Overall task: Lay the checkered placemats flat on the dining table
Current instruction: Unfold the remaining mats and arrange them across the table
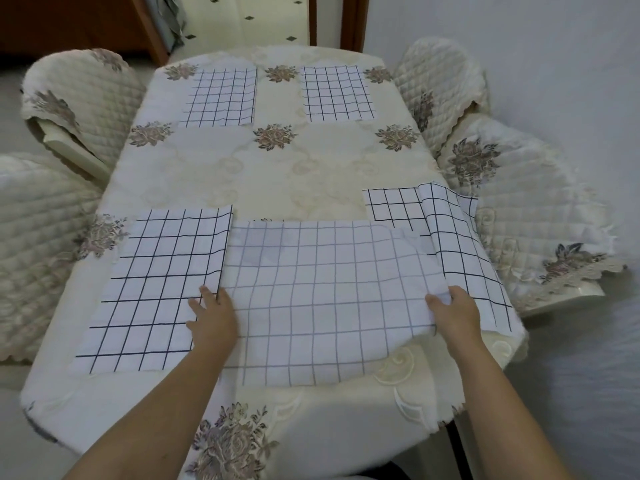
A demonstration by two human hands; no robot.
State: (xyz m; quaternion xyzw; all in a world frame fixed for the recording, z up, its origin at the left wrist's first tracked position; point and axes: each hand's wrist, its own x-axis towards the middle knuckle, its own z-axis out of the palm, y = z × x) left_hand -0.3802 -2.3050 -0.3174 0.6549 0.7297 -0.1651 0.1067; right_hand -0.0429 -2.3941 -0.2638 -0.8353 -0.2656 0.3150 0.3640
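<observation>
A pale-lined checkered placemat (322,299) lies across the near middle of the dining table (304,174), its front edge reaching the table's rim. My left hand (213,317) holds its left edge, fingers lying over a dark-lined placemat (152,289) that is flat at the near left. My right hand (457,313) pinches its right edge, thumb on top, where the cloth curls up. Behind that curl, a right placemat (391,206) is partly flat, and its outer part (460,244) is rumpled toward the table's edge. Two more placemats (221,98) (337,93) lie flat at the far end.
A cream tablecloth with floral patches covers the table. Quilted cream chairs stand close on the left (79,95) (38,230) and on the right (440,84) (526,209). A white wall (554,64) is on the right, and a doorway (242,19) lies beyond the far end.
</observation>
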